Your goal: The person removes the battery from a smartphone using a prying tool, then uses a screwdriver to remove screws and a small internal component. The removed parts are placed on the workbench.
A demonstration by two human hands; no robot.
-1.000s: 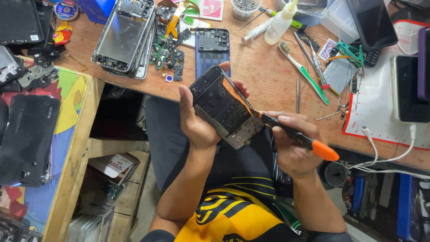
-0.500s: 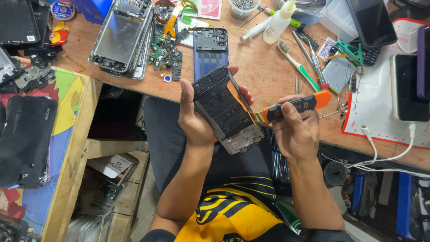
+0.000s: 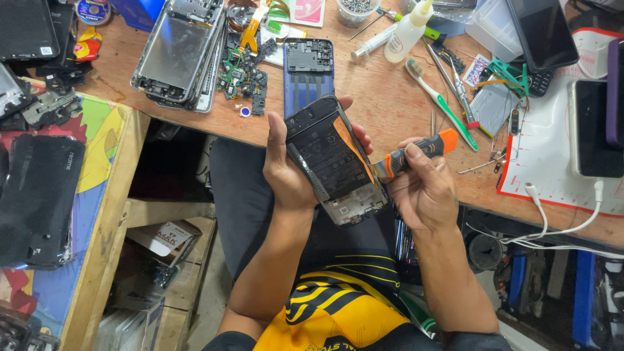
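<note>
My left hand [image 3: 286, 170] grips an opened phone [image 3: 335, 162] with its back off, showing a black battery and an orange strip along one side. My right hand [image 3: 422, 188] holds a pry tool [image 3: 416, 151] with a black and orange handle. Its flat metal tip rests against the phone's right edge, beside the battery. Both hands hover over my lap, just in front of the wooden workbench [image 3: 383, 97].
On the bench lie a blue phone back cover [image 3: 308, 68], stacked metal phone frames [image 3: 179, 52], small circuit boards [image 3: 244, 75], a glue bottle [image 3: 408, 32], a toothbrush [image 3: 442, 103], tweezers, and phones [image 3: 543, 32] at the right. A side table at left carries dark phone screens [image 3: 36, 195].
The pry tool swung from pointing down-right across my lap to angling up-right. Its tip stayed at the phone's right edge, and the phone tilted slightly more upright.
</note>
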